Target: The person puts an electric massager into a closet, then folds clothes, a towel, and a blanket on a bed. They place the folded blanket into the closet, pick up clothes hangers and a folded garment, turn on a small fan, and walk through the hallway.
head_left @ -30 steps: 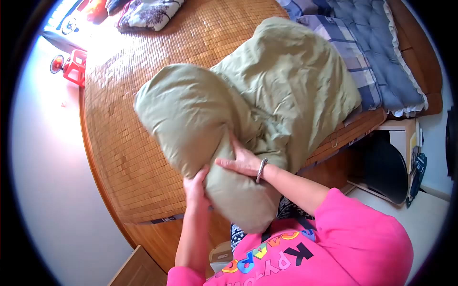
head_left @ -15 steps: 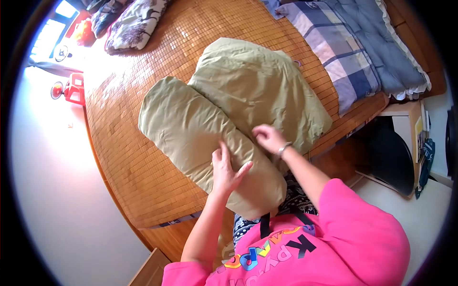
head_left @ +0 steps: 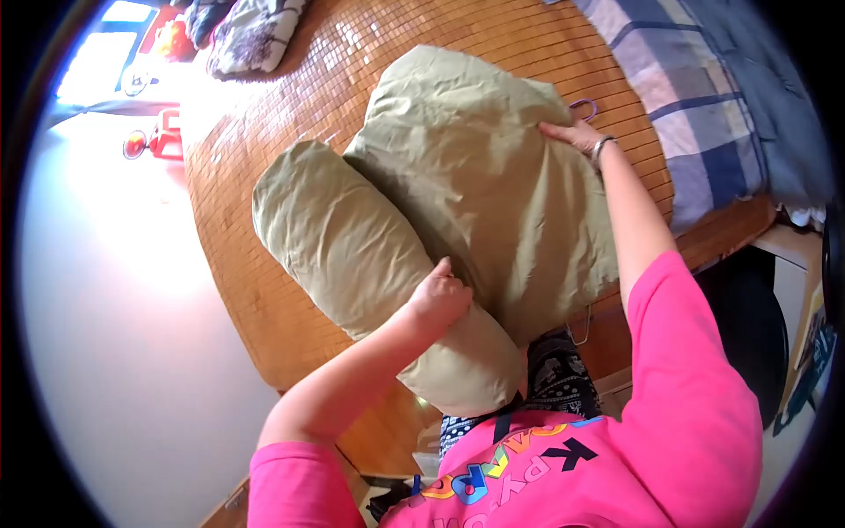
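An olive-green padded cloth [head_left: 493,176] lies on the slatted mat, a wide, flatter part on the right. Its thick, roll-like part [head_left: 339,229] slants along the left, down to my lap. My left hand [head_left: 443,297] is closed over the inner edge of that roll, fingers curled into the fabric. At the upper right edge of the flat part, my right hand [head_left: 576,136] grips the cloth, its thumb on top and the other fingers partly hidden. A purple hook [head_left: 584,110] sticks out just beyond this hand.
The brown slatted mat [head_left: 264,290] covers the bed under the cloth. Checked bedding [head_left: 704,114] lies on the right, a patterned blanket [head_left: 255,35] at the far left. A thin wire loop [head_left: 578,327] hangs by the near edge. A red plastic stool [head_left: 167,135] stands beyond the left edge.
My right hand has moved up and right, from the middle fold to the far right edge of the cloth. The left hand has shifted slightly right and closed. The flat part looks more spread.
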`<state>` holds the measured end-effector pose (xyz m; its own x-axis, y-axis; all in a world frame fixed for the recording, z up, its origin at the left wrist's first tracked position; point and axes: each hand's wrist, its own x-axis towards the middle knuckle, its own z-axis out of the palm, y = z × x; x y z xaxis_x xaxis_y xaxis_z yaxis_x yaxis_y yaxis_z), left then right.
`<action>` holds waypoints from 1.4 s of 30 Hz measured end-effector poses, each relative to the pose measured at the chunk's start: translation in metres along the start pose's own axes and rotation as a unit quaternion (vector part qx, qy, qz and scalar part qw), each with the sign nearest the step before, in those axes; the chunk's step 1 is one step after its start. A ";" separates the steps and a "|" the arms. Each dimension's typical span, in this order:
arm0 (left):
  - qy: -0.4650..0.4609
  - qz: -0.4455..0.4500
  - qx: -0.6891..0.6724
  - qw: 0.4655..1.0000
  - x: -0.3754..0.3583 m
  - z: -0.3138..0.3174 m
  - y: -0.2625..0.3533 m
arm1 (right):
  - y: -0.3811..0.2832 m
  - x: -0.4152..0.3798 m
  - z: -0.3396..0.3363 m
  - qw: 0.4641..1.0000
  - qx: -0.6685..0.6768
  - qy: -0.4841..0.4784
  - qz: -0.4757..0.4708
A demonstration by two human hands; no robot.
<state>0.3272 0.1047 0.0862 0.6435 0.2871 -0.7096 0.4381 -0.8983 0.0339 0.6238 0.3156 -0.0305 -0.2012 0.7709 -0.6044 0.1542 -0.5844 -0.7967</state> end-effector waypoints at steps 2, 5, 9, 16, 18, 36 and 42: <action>0.012 -0.005 -0.058 0.998 -0.039 -0.002 0.001 | 0.008 -0.001 0.000 0.995 0.067 -0.069 0.033; 0.060 -0.002 -0.154 0.986 -0.113 0.025 0.004 | -0.004 -0.004 -0.005 0.987 0.055 -0.103 0.108; 0.027 0.010 -0.191 0.981 -0.203 0.086 0.020 | -0.054 -0.041 0.020 0.998 -0.004 -0.038 0.046; 0.071 -0.050 -0.233 0.969 -0.292 0.174 0.044 | -0.134 -0.227 0.257 0.770 -0.492 0.150 -0.378; 0.104 -0.078 -0.248 0.960 -0.304 0.184 0.050 | -0.051 -0.203 0.344 0.652 -0.663 0.115 -0.349; 0.069 0.050 -0.182 0.980 -0.191 -0.064 -0.073 | 0.070 -0.200 0.240 0.806 -0.520 -0.037 -0.280; -0.044 0.067 0.003 0.997 0.039 -0.185 -0.099 | 0.127 -0.232 0.111 0.932 0.189 -0.220 0.220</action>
<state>0.4246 0.2666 0.1858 0.6392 0.1338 -0.7573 0.3481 -0.9284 0.1298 0.5823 0.0339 0.0080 -0.5881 0.3066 -0.7484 -0.0203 -0.9307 -0.3653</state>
